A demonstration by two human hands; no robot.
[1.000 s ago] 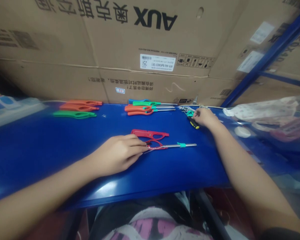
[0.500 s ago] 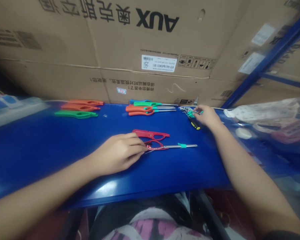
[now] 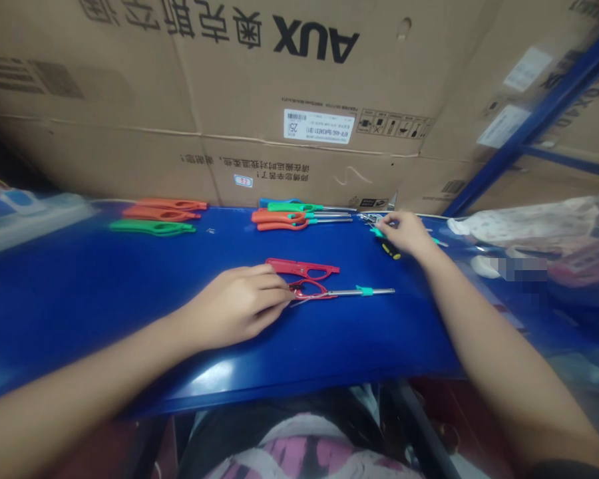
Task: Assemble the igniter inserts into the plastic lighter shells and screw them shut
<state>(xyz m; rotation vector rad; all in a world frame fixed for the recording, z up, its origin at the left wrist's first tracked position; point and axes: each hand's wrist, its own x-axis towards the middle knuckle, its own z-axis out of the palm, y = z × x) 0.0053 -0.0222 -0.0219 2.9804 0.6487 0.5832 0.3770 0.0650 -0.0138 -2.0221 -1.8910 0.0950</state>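
My left hand (image 3: 239, 303) rests on the blue table (image 3: 104, 299), fingers curled and pressed on the red handle half (image 3: 307, 289) of a lighter with a metal tube and teal ring (image 3: 363, 291). A second red handle shell (image 3: 304, 268) lies just behind it. My right hand (image 3: 404, 233) reaches to the far right of the table, fingers pinched on a small teal part (image 3: 378, 232) beside a black-and-yellow screwdriver (image 3: 390, 249) and a heap of metal tubes (image 3: 372, 217).
Orange and green handle shells (image 3: 154, 216) lie at the back left. Assembled orange and green lighters (image 3: 294, 216) lie at the back middle. Large cardboard boxes (image 3: 304, 86) wall the back. Plastic bags (image 3: 534, 226) sit at the right, beyond a blue shelf post (image 3: 529, 113).
My right hand has shifted slightly among the small parts at the back right, its fingers now pinching a teal piece. My left hand has stayed on the red lighter handle.
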